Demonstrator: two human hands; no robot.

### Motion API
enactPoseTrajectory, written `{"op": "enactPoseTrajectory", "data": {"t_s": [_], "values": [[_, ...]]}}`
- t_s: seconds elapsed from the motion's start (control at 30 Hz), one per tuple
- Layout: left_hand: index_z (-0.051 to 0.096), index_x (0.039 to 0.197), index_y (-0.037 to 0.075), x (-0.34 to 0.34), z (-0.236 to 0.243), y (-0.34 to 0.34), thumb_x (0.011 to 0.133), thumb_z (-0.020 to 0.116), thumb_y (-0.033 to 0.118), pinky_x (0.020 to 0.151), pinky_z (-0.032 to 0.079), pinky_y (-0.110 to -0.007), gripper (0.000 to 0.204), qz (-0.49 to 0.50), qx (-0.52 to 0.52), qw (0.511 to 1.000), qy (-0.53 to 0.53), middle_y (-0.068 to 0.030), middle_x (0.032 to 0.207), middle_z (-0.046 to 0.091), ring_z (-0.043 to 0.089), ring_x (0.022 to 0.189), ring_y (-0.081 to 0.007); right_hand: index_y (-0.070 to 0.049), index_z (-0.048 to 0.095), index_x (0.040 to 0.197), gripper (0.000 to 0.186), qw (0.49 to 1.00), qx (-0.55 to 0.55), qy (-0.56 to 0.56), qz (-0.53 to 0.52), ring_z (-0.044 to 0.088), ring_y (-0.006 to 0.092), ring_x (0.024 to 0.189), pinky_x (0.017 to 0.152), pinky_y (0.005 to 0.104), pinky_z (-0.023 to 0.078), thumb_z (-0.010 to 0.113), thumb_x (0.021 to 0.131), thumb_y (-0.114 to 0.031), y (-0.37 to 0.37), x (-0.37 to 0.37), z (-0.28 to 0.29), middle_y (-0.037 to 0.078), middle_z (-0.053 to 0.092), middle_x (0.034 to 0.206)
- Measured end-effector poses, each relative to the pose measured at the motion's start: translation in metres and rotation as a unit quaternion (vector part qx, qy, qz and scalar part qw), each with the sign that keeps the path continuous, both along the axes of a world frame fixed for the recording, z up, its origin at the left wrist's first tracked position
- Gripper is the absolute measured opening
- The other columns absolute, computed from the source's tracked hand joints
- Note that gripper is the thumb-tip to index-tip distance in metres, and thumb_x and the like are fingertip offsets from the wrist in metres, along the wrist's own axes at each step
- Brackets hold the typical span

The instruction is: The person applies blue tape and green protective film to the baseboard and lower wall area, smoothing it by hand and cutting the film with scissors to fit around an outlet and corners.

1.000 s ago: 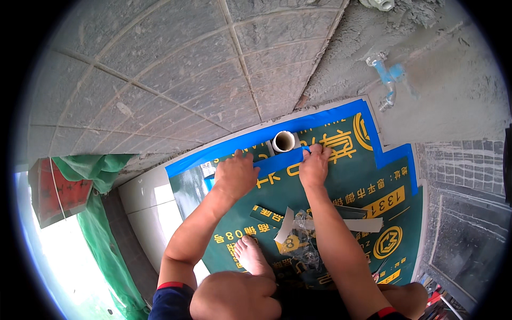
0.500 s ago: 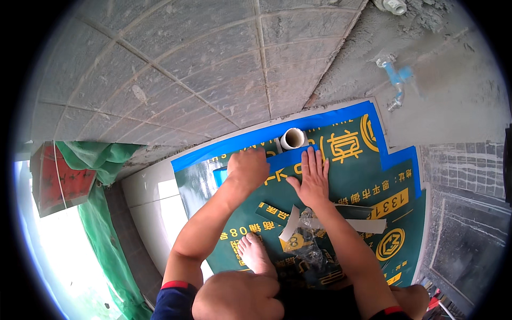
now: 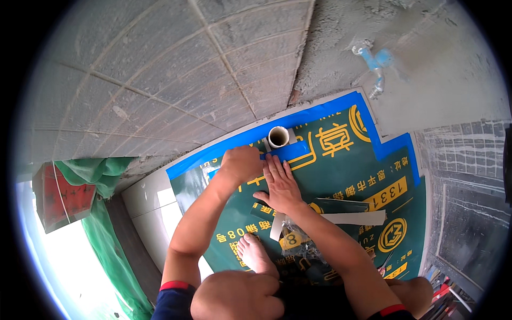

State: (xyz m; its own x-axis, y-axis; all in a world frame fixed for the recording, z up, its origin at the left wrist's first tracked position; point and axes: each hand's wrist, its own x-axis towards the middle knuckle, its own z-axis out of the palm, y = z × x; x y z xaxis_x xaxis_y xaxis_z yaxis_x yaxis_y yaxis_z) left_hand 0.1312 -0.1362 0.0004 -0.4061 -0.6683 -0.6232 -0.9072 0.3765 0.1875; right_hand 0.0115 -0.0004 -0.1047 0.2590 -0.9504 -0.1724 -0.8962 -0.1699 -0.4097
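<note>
Blue tape lies in a short strip under and between the two hands, on a big green sheet with yellow marks. The left hand is curled up like a fist on the strip, and I cannot tell if it pinches the tape. The right hand is spread out flat, close beside the left one, with its fingertips by the tape's lower edge. A round white pipe pokes up just past the right hand's fingers. More blue tape, the long edging, runs beyond both hands. Crinkly clear plastic lies nearer the person than the right hand, and a bare foot stands below the left.
</note>
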Motion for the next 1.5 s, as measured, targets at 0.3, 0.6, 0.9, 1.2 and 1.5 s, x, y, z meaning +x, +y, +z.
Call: {"op": "enactPoseTrajectory", "data": {"t_s": [0.3,0.6,0.9,1.2,1.5], "values": [[0.076,0.112,0.001,0.0,-0.022,-0.054,0.077,0.072,0.033,0.086,0.054,-0.042,0.047,0.145,0.285,0.947,0.007,-0.0213,0.115,0.073,0.07,0.1,-0.0355,-0.003,0.042,0.15,0.071,0.983,-0.032,-0.172,-0.048,0.037,0.0364,0.144,0.119,0.0479,0.029,0.065,0.096,-0.042,-0.011,-0.019,0.008,0.02,0.039,0.156],[0.077,0.098,-0.002,-0.004,-0.051,-0.065,0.076,0.076,0.033,0.08,0.056,-0.043,0.042,0.12,0.2,0.97,-0.06,-0.0223,0.099,0.075,0.072,0.091,-0.0356,-0.008,0.075,0.082,0.037,0.926,0.111,-0.133,-0.336,0.072,0.0383,0.083,0.073,0.0497,0.057,0.07,0.092,-0.043,-0.074,-0.002,0.006,0.016,0.074,0.086],[0.08,0.094,0.006,-0.001,-0.074,-0.032,0.08,0.066,0.022,0.081,0.058,-0.045,0.025,0.013,0.092,0.995,0.025,-0.022,0.1,0.074,0.072,0.094,-0.037,-0.007,0.077,0.08,0.037,0.934,0.11,-0.13,-0.312,0.071,0.0403,0.079,0.07,0.0504,0.057,0.07,0.091,-0.042,-0.078,0.002,-0.006,0.019,0.073,0.08],[0.069,0.083,0.006,0.014,-0.023,0.045,0.089,0.056,0.011,0.076,0.055,-0.05,0.015,0.029,-0.004,0.994,0.107,-0.0169,0.104,0.073,0.069,0.095,-0.04,-0.005,0.073,0.081,0.036,0.949,0.086,-0.096,-0.288,0.072,0.0416,0.08,0.072,0.052,0.057,0.065,0.096,-0.037,-0.076,0.012,-0.001,0.021,0.073,0.081],[0.07,0.103,-0.005,0.076,0.06,0.121,0.086,0.074,-0.004,0.073,0.059,-0.03,0.016,0.338,-0.025,0.866,0.369,-0.0109,0.118,0.069,0.069,0.084,-0.0181,-0.009,0.065,0.098,0.015,0.986,-0.042,-0.122,-0.104,0.071,0.0339,0.076,0.067,0.0457,0.057,0.065,0.096,-0.025,-0.02,0.036,-0.015,0.011,0.068,0.082]]}}
